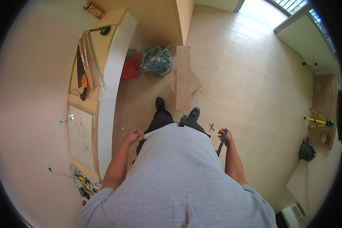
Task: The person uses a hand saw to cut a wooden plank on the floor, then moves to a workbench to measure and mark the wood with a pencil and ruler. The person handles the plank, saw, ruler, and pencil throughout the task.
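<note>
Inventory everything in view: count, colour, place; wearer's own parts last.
Strip: 1, black, at right hand
Plank: 1, light brown, over a tan board
Bucket: 1, dark green, left of plank
Stick: 1, pale, across bucket
Bag-like item: 1, red, beside bucket
Cabinet: 1, white-fronted, left
Handsaw: 1, orange-and-black handle, on cabinet
Wood strips: several, brown, beside handsaw
Canister: 1, orange-and-white, cabinet's far end
Hand tools: several, mixed colours, lower left
Tripod: 1, yellow, far right
Backpack: 1, dark, far right
X-shaped item: 1, dark, on floor
Shoes: 2, black, near plank
Shirt: 1, grey, lower centre
Left hand, right hand: 1 each, bare, at each side
</note>
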Tool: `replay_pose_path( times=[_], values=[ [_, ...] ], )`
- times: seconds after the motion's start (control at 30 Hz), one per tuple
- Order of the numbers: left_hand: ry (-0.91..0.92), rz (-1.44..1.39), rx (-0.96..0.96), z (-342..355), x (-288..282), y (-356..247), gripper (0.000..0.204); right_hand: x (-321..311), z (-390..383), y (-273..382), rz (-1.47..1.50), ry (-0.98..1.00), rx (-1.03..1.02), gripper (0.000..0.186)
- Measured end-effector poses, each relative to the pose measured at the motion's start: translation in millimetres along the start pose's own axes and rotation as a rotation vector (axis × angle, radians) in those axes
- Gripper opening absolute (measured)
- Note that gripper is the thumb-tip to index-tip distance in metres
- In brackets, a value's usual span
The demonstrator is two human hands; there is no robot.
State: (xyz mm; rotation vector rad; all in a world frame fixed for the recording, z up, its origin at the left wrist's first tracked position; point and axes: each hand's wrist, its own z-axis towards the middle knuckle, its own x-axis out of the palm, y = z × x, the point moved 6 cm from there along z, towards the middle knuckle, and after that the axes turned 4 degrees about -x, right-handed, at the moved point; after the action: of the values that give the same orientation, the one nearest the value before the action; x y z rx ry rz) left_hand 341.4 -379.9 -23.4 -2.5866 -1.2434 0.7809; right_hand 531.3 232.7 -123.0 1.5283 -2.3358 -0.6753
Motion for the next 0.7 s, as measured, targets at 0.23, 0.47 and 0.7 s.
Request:
replay_pose_path(
  times=[0.23,0.47,0.7],
  values=[
    [0.087,0.014,0.157,58,-46,-66,0.027,59,-33,18,0.077,-0.118,-0.011,0.030],
    [0.015,0.356,0.527,95,-124,-165,0.036,148,-59,20,0.072,-0.098,-0.020,0.031],
    [0.060,0.466,0.791,82,-155,-264,0.038,216,-100,2,0.046,-0.225,0.054,0.029]
  ],
)
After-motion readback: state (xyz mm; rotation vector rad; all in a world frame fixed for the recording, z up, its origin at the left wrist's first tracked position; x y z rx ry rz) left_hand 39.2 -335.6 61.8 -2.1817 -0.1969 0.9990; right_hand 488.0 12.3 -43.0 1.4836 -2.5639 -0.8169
